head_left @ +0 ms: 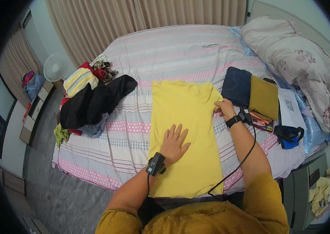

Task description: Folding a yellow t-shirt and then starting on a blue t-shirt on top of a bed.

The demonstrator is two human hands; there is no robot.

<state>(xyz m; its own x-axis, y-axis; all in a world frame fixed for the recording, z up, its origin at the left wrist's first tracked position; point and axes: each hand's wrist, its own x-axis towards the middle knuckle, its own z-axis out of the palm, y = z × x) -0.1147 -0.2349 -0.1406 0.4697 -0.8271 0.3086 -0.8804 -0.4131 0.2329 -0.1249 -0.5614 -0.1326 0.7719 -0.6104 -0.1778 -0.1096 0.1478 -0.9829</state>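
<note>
A yellow T-shirt (182,105) lies spread lengthwise on the bed, its lower end at the near edge by my body. My left hand (174,146) rests flat on the shirt's lower middle, fingers spread. At the shirt's upper right, my right hand (226,109) pinches the sleeve; the fingertips are partly hidden by the cloth. Just beyond that hand are folded dark blue jeans (236,85) and a folded mustard garment (264,95). Each wrist wears a small black device with a cable.
A loose heap of clothes, with a black garment (94,101) on top, lies left on the striped bed sheet (165,46). To the right are a white printed sheet (290,105), a black-and-blue strap bundle (289,136) and a bunched quilt (282,46). A fan (55,67) stands far left.
</note>
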